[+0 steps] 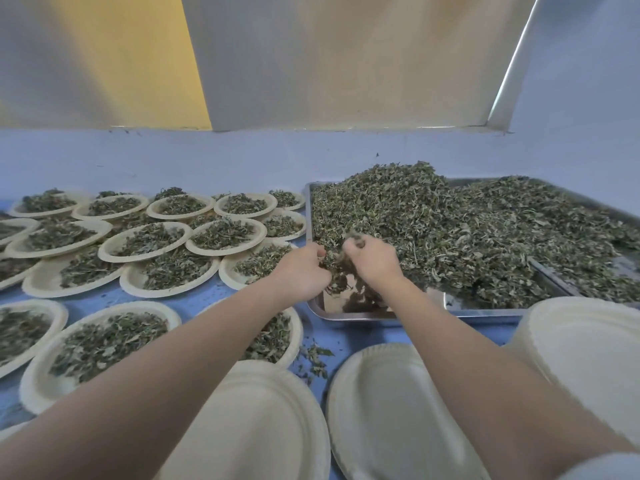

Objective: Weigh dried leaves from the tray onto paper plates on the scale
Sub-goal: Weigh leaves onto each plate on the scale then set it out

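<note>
Both hands are in the near left corner of the tray, close together. The left hand (304, 271) has its fingers curled around a clump of dried leaves (450, 230), and the right hand (372, 259) pinches and gathers the same clump from the other side, a few bits poking up between its fingers. The two hands are almost touching over the leaves.

The metal tray (349, 315) sits on the right of the blue surface (194, 301), heaped high with leaves toward its far left side, with bare shiny metal showing at the near edge just under the hands.

To the left, many filled plates (145, 239) lie crowded and overlapping in rows, each holding a small pile of leaves. Nearer, two empty paper plates sit side by side: one (263, 420) partly under the left forearm, the other (384, 410) beneath the right forearm. A stack of empty plates (585, 351) stands at the right, just beside the tray's near edge. Some loose crumbs of leaf (313, 362) lie scattered on the surface between the near plates. I can't make out a scale.
</note>
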{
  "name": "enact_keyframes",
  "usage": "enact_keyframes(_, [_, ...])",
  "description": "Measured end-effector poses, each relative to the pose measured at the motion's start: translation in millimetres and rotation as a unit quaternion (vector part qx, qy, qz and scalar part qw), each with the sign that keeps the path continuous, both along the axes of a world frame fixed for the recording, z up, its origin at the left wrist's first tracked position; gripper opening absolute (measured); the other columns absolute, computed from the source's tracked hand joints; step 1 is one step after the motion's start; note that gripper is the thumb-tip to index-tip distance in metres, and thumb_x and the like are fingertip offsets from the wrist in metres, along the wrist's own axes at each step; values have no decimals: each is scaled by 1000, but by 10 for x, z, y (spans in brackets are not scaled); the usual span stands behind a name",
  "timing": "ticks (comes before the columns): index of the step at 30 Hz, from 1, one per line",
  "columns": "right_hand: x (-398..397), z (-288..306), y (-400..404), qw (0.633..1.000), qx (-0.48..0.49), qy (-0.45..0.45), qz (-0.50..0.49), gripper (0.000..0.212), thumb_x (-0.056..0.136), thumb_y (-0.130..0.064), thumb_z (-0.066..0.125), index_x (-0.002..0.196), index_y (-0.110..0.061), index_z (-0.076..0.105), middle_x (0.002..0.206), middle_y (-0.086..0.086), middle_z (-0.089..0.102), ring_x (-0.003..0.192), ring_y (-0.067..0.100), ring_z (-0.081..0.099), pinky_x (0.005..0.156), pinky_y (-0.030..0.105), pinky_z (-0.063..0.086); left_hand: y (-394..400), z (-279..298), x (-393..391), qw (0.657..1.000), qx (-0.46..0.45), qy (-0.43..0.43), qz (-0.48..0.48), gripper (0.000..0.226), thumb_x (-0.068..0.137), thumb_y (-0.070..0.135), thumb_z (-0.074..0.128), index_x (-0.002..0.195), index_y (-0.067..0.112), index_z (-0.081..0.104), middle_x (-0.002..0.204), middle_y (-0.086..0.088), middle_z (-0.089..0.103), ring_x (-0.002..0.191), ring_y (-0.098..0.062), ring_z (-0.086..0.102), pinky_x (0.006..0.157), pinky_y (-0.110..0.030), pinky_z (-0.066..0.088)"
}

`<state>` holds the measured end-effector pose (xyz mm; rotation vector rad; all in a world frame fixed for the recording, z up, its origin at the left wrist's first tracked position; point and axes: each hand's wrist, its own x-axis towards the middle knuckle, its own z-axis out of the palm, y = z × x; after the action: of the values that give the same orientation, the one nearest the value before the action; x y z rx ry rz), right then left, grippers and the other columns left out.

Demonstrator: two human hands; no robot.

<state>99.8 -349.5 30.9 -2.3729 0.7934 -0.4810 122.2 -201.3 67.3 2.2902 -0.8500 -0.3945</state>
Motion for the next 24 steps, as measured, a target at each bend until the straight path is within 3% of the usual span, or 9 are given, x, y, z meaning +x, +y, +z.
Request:
enact_keyframes(2, [64, 6, -31, 987, 108, -72, -91, 39, 98, -36, 34, 68, -15, 49, 66, -1, 50, 55, 12, 42, 49, 24, 30, -18, -7, 15, 1000, -13, 24, 9, 50, 90, 5, 48, 139, 11, 40, 109, -7, 56, 92, -23, 60, 90, -42, 52])
enact_keyframes(4, [108, -17, -77, 932, 284, -157, -164, 41, 97, -39, 37, 66, -13, 43, 66, 1, 44, 57, 14, 39, 57, 24, 34, -41, -9, 17, 998, -26, 51, 20, 49, 90, 5, 47, 138, 9, 40, 96, -5, 56, 89, -24, 61, 91, -45, 51])
enact_keyframes(8, [70, 22, -144, 741, 580, -284, -185, 39, 95, -42, 41, 112, -8, 52, 107, 6, 57, 99, 24, 55, 92, 37, 44, -74, 11, -66, 992, -50, 103, 43, 20, 92, 5, 46, 110, 9, 54, 102, -11, 54, 88, -24, 57, 94, -41, 50])
enact_keyframes(10, [48, 71, -154, 698, 614, -313, -192, 45, 97, -40, 38, 130, -10, 47, 125, 7, 54, 112, 30, 54, 99, 46, 45, -92, 27, -123, 982, -94, 154, 61, 13, 92, 5, 49, 82, 13, 50, 100, -13, 51, 88, -25, 53, 90, -38, 49])
enact_keyframes(12, [20, 133, -148, 680, 625, -336, -186, 45, 99, -39, 34, 132, -11, 47, 132, 7, 53, 116, 29, 52, 100, 47, 44, -113, 43, -189, 957, -151, 236, 78, 9, 93, 10, 51, 101, 7, 55, 113, -18, 53, 96, -27, 57, 91, -35, 50])
enact_keyframes(14, [-8, 178, -135, 659, 636, -357, -184, 45, 100, -38, 31, 131, -10, 47, 140, 8, 48, 125, 30, 47, 106, 49, 38, -130, 45, -250, 916, -198, 336, 95, 40, 96, 18, 50, 132, 3, 43, 129, -25, 48, 110, -34, 55, 96, -37, 48])
enact_keyframes(18, [-75, 317, 21, 641, 645, -380, -169, 43, 101, -37, 31, 130, -11, 48, 134, 8, 50, 106, 25, 50, 97, 45, 44, -191, 114, -369, 810, -303, 483, 136, 59, 99, 28, 43, 147, 1, 21, 144, -35, 28, 130, -49, 36, 107, -51, 36])
enact_keyframes(21, [-153, 481, 289, 638, 663, -370, -127, 32, 100, -35, 34, 95, -13, 56, 96, 6, 62, 79, 23, 57, 65, 37, 51, -141, 176, -402, 757, -353, 522, 170, 50, 100, 31, 35, 138, -1, 34, 141, -31, 35, 128, -45, 38, 106, -55, 35])
enact_keyframes(24, [-198, 593, 591, 645, 678, -348, -65, 36, 99, -40, 36, 101, -14, 59, 100, 9, 65, 89, 26, 62, 86, 45, 51, 102, 258, -397, 713, -410, 532, 200, 39, 99, 29, 27, 90, -4, 46, 101, -23, 54, 94, -35, 56, 81, -50, 49])
